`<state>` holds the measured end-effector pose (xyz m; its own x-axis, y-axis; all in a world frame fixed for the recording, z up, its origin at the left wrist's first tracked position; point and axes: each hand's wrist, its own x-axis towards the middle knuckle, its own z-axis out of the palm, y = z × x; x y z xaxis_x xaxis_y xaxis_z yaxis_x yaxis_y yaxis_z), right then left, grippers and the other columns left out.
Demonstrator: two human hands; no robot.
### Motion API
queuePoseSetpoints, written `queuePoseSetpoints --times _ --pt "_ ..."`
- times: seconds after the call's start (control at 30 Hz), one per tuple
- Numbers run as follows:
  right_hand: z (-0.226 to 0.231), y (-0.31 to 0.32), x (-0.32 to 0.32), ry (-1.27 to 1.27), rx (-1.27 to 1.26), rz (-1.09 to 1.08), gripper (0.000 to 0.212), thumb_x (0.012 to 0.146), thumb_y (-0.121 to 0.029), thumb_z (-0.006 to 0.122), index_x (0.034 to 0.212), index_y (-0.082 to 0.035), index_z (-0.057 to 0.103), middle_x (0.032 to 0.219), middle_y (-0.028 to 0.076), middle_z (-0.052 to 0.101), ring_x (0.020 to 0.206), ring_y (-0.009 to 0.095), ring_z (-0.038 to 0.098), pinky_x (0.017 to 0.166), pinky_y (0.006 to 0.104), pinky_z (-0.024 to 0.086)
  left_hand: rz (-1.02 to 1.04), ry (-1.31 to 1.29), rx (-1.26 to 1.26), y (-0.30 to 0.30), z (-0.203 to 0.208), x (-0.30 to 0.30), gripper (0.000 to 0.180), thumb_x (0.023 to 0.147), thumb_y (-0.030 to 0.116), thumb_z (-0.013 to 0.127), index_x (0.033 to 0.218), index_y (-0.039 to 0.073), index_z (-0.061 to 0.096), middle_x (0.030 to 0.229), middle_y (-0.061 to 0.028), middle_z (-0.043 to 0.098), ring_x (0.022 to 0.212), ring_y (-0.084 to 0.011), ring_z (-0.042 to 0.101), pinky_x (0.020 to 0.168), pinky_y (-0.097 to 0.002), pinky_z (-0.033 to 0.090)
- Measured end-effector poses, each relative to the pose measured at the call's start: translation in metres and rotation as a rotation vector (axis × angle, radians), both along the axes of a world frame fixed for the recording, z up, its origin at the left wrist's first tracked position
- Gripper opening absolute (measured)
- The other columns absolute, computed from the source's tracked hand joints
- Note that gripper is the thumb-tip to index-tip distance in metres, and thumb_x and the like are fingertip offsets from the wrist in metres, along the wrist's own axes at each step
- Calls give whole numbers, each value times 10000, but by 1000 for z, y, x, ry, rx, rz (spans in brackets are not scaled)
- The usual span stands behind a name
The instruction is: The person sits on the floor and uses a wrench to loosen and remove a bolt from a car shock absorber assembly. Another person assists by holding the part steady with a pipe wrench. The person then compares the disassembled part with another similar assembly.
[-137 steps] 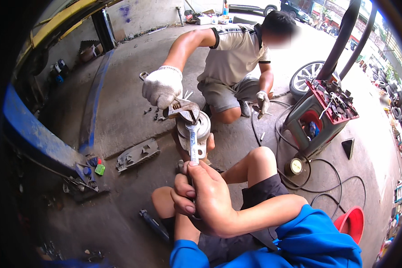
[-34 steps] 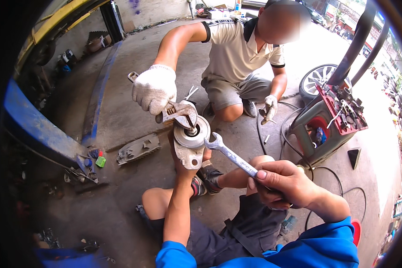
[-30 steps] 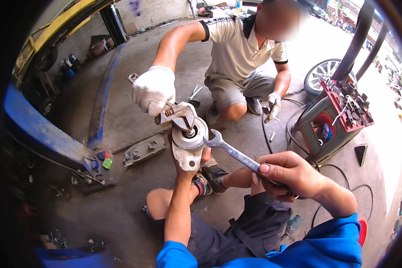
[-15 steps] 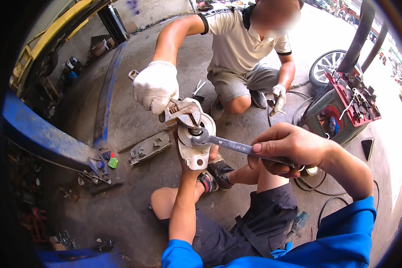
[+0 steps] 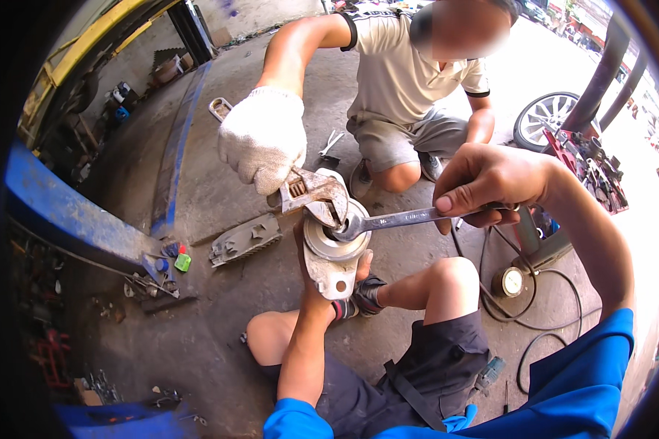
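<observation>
My left hand (image 5: 311, 284) is closed around a pale metal bracket (image 5: 335, 272) with a round ringed centre, holding it up from below; part of the hand is hidden behind it. In my right hand (image 5: 494, 179) is the shaft of a combination wrench (image 5: 403, 219), its open end at the centre of the bracket. A co-worker's white-gloved hand (image 5: 263, 139) grips a worn adjustable wrench (image 5: 318, 193), whose jaws meet the same centre beside my wrench's end. What the jaws grip is too small to make out.
The co-worker (image 5: 410, 80) squats opposite. A finned metal piece (image 5: 247, 240) lies on the floor (image 5: 220, 314). At the right are a red tool tray (image 5: 589, 168), a wheel (image 5: 545, 117), a round gauge (image 5: 511, 282) and a black hose (image 5: 580, 293). A blue lift arm (image 5: 80, 219) reaches in at left.
My right hand has swung the combination wrench's shaft upward and away from me. The bracket has shifted slightly right and nearer; the adjustable wrench has moved right and turned with it.
</observation>
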<state>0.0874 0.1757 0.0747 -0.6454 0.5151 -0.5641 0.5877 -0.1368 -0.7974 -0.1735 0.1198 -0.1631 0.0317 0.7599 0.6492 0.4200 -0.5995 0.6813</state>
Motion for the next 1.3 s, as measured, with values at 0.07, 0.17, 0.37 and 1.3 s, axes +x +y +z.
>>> queuePoseSetpoints --times 0.07,0.17,0.37,1.3 --pt "1 3 -2 -18 13 29 372 977 -323 623 949 41 694 524 4 481 381 79 428 347 244 310 -29 -70 -93 1 -8 -2 975 621 63 866 1416 13 303 1259 -128 537 1127 -221 555 989 -371 461" --pt "-3 4 -3 -55 49 57 380 1002 -343 589 982 17 709 534 -4 484 403 80 458 360 247 340 27 -19 -143 5 -19 -6 984 630 144 871 1428 5 312 1273 -144 533 1168 -246 546 1016 -391 444" --pt "-7 1 -5 -63 83 85 361 1023 -331 568 1027 2 707 530 -13 485 403 71 467 371 235 346 0 -106 -172 0 -22 6 879 702 326 810 1387 2 366 1223 -171 561 1088 -285 588 935 -404 480" --pt "-29 -28 -10 -194 1037 156 280 959 -221 643 1145 -15 680 746 180 675 690 323 694 642 398 522 101 -264 184 -1 38 39 1052 778 215 821 1522 -24 116 1361 -220 500 1237 -324 533 1081 -451 381"
